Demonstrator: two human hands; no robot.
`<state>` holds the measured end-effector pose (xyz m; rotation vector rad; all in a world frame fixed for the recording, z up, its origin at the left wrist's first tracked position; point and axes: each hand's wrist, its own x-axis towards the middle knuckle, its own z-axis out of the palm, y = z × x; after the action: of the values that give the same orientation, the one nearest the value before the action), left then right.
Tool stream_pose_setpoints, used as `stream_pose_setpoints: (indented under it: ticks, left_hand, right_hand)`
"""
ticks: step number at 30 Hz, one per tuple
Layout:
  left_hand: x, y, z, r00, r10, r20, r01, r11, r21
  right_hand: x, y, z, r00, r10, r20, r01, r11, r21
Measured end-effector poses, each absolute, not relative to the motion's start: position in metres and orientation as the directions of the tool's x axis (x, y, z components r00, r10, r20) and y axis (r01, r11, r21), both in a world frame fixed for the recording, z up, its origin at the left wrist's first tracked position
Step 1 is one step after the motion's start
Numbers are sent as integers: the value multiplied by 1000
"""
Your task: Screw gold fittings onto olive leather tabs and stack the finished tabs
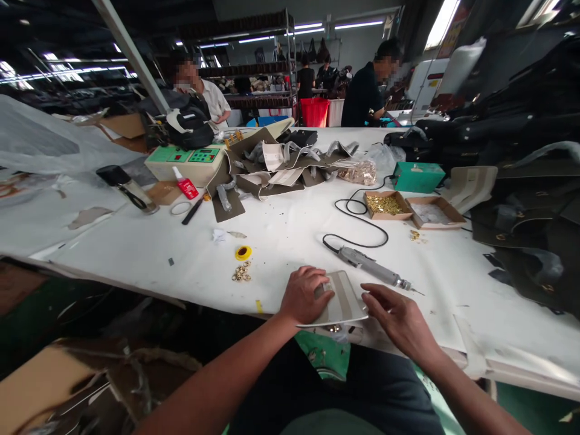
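Observation:
A flat beige and grey panel (pixel 341 296) lies at the front edge of the white table, and a shiny metal fitting (pixel 334 328) shows below its near edge. My left hand (pixel 306 295) rests on the panel's left part, its fingers bent over it. My right hand (pixel 393 311) is at the panel's right edge, thumb and fingers drawn close together; whether something small is between them is too small to tell. Beyond the hands lies a grey electric screwdriver (pixel 371 266) with a black cable. Gold rings (pixel 241 272) and a yellow tape roll (pixel 243 252) sit to the left.
Cardboard trays of gold parts (pixel 388 205) and clear pieces (pixel 435 212) stand back right by a green box (pixel 417 177). Stacked panels (pixel 285 163) fill the back middle. A red bottle (pixel 185 184) and a spray can (pixel 127 189) stand left. Other people work beyond the table.

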<state>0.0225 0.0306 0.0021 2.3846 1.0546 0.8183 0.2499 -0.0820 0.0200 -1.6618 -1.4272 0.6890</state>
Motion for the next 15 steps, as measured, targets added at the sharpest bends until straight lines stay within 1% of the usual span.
stream_pose_setpoints:
  ticks: [1, 2, 9, 11, 15]
  left_hand:
    - [23, 30, 2, 543, 766, 344, 524, -630, 573]
    - [23, 30, 2, 544, 766, 341, 522, -628, 578]
    - [23, 30, 2, 537, 789, 298, 512, -585, 629]
    - [23, 31, 3, 528, 801, 283, 498, -562, 661]
    - [23, 35, 4, 471, 844, 256, 439, -476, 762]
  right_hand:
    - [246, -89, 20, 184, 980, 73, 483, -25, -875]
    - [243, -95, 20, 157, 985, 73, 460, -8, -888]
    - [231, -95, 24, 84, 949, 303, 456, 234, -859]
    - [227, -89, 27, 64, 954, 291, 414, 240, -878]
    - [221, -81, 33, 93, 974, 209, 364, 162, -917]
